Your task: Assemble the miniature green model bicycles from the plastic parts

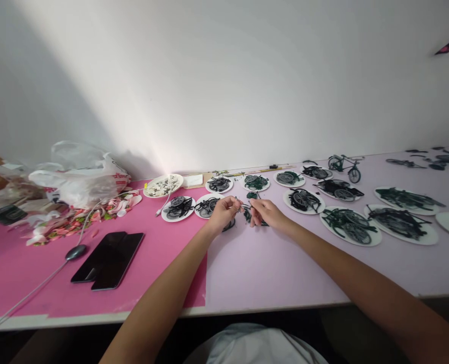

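My left hand (226,211) is closed in a pinch over the middle of the table, on a thin dark piece like a model bicycle part. Close to its right, my right hand (265,212) also pinches at a small thin part, and its other fingers curl below. The exact shape of these pieces is too small to make out. Under and between the hands lie dark model bicycle parts (229,226), partly hidden by the fingers. Just behind them is a dark green piece (252,195). An assembled toy bicycle (345,167) stands upright at the back right.
White plates of dark wheels and frames surround the hands, such as a plate (177,218) on the left and a plate (325,222) on the right. Two black phones (108,260) lie left, near a cable (38,285), a plastic bag (80,179) and pink petal-like pieces (73,227).
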Demonstrator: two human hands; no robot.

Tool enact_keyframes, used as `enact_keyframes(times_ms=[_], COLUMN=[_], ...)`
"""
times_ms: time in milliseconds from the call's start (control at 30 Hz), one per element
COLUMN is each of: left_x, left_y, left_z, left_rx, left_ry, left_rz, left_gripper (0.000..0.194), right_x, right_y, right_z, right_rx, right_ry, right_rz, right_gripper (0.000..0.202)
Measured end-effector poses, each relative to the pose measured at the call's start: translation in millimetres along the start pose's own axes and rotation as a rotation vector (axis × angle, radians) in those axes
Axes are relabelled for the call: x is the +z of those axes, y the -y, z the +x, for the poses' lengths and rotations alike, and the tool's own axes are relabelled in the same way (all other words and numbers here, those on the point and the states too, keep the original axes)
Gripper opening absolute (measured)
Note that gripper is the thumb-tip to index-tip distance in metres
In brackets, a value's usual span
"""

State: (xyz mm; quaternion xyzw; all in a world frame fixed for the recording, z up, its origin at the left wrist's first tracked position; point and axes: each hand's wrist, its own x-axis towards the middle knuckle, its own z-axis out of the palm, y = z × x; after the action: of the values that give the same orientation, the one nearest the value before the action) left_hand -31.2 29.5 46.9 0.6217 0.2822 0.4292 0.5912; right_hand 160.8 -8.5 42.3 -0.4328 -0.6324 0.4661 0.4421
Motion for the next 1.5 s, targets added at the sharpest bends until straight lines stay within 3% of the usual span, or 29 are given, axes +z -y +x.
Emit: enact_keyframes(times_ms=[267, 767, 1167, 1333, 1500], left_x=[-4.0, -5.0, -0.2, 1.1, 0.1], left_y=[-3.7, -3.7, -5.8, -5.4, -7.9], left_z=[1.4, 0.0, -2.1, -2.8, -4.1], left_rx=[0.016, -0.001, 0.020, 0.014, 0.001], left_ry=[-0.015, -0.027, 0.018, 0.024, 0.000], left_rz=[-0.007, 0.017, 0.018, 0.008, -0.020], left_gripper=[0.068, 0.068, 0.066, 0.066, 0.064], right_x=[0.5, -8.5, -8.7, -7.4, -5.7], right_y=[4.4, -6.4, -11.0, -11.1, -5.6], right_z=[-4.2, -0.4, 2.2, 3.5, 1.6], right_rx=[-0.022, -0.074, -0.040, 0.033, 0.038], right_ry=[0.028, 0.029, 0.086, 0.098, 0.087], right_rz=[0.063, -0.083, -0.026, 0.108, 0.138], right_gripper=[0.031, 0.039, 0.067, 0.061, 0.038])
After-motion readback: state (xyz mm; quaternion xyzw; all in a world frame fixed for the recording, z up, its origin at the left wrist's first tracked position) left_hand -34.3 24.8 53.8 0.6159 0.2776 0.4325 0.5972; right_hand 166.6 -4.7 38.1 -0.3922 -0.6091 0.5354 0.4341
